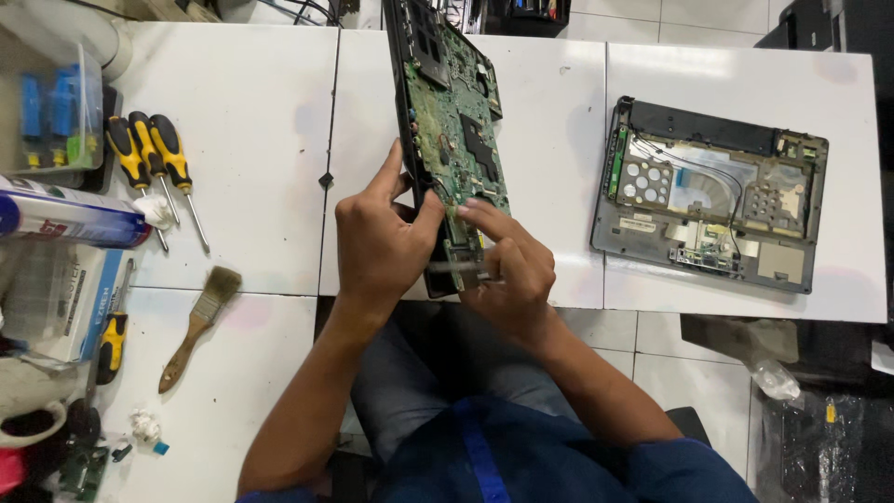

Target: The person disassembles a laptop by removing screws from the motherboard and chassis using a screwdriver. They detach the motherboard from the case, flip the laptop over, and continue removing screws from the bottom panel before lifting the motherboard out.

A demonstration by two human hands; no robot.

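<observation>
1. The work piece is a green laptop circuit board (453,121), held tilted on its long edge above the white table (251,130), its near end over the gap at the person's lap.

2. The left hand (377,244) is closed around the board's near end, thumb on one side and fingers wrapped behind. The grip sits close to the working point, which in my judgement is the right place to steady it.

3. The right hand (507,270) is closed on a thin metal tool (458,267), seemingly tweezers, though the tip is too small to tell for sure. The forefinger lies along the board's lower edge.

4. Recommendation: keep the holding hand on the board's edges only, off the components, and keep the tool's pull light and in line with the part, not prying sideways.

5. Risk: the board hangs partly past the table's edge. A slip would drop it into the lap or onto the floor; resting its lower corner on the table would be safer.

6. Surroundings: the opened grey laptop base (712,196) lies flat well to the right. Three yellow-handled screwdrivers (149,154) and a wooden-handled brush (199,326) lie to the left, out of both hands' reach without letting go.
</observation>
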